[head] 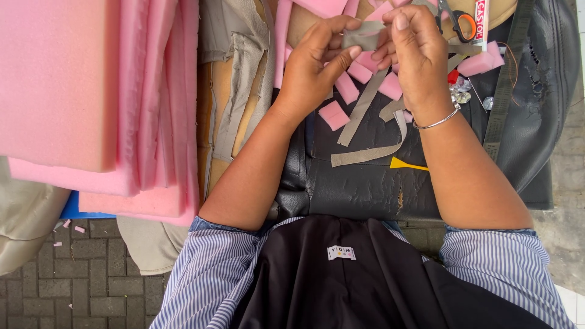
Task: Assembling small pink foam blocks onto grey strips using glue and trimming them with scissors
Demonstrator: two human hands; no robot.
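Observation:
Both hands meet over a black leather-like seat cover [365,183]. My left hand [314,67] and my right hand [411,52] pinch together a small piece of grey-beige fabric strip [361,38] between thumbs and fingers. Longer grey-beige strips [365,155] trail down onto the black cover below the hands. Small pink foam blocks [334,116] lie scattered under and around the hands. A silver bangle [437,122] circles my right wrist.
A thick stack of pink foam sheets [91,91] fills the left. Beige fabric pieces [237,91] lie beside it. Orange-handled scissors [460,21], a glue tube [481,21], a yellow scrap [407,164] and a dark strap [506,85] sit at right. Brick paving [73,280] lies below.

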